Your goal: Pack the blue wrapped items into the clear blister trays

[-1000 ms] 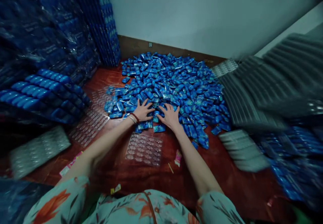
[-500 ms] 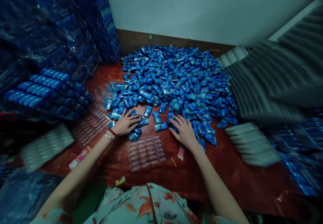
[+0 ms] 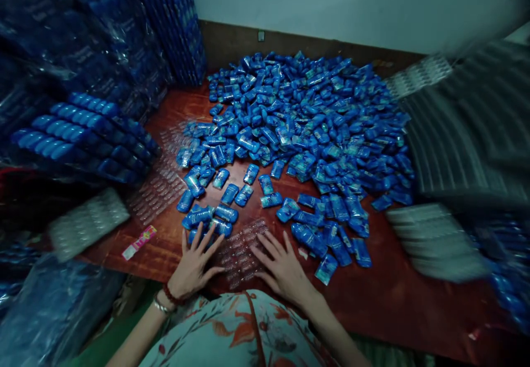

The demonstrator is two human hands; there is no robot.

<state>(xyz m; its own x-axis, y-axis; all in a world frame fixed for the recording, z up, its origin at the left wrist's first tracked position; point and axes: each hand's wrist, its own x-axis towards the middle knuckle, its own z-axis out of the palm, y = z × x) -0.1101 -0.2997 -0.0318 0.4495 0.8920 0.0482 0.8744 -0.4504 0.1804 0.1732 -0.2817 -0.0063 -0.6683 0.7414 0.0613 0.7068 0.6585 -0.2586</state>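
My left hand (image 3: 196, 265), with a beaded bracelet and a silver bangle at the wrist, lies with fingers spread just below several small blue packets (image 3: 197, 216). Its fingertips reach the nearest of them. Over the right side of a clear plastic blister tray (image 3: 240, 248), my right hand (image 3: 281, 265) is spread flat, its fingers on or close to the tray. Neither hand grips anything. Loose blue packets (image 3: 331, 240) lie to the right of my right hand. Beyond both hands rises a large heap of the same blue packets (image 3: 298, 113).
Filled blue trays (image 3: 78, 127) are stacked at left, beside more clear trays (image 3: 155, 190) and a whitish tray (image 3: 91, 223). A pink strip (image 3: 138, 243) lies on the red-brown tabletop (image 3: 397, 301). Stacked empty trays (image 3: 447, 141) and another pale stack (image 3: 434, 240) stand at right, blurred.
Both hands have drawn back toward my body, and the right has moved left onto the clear tray. Packets near the front are more spread out and closer to me. The view has shifted slightly.
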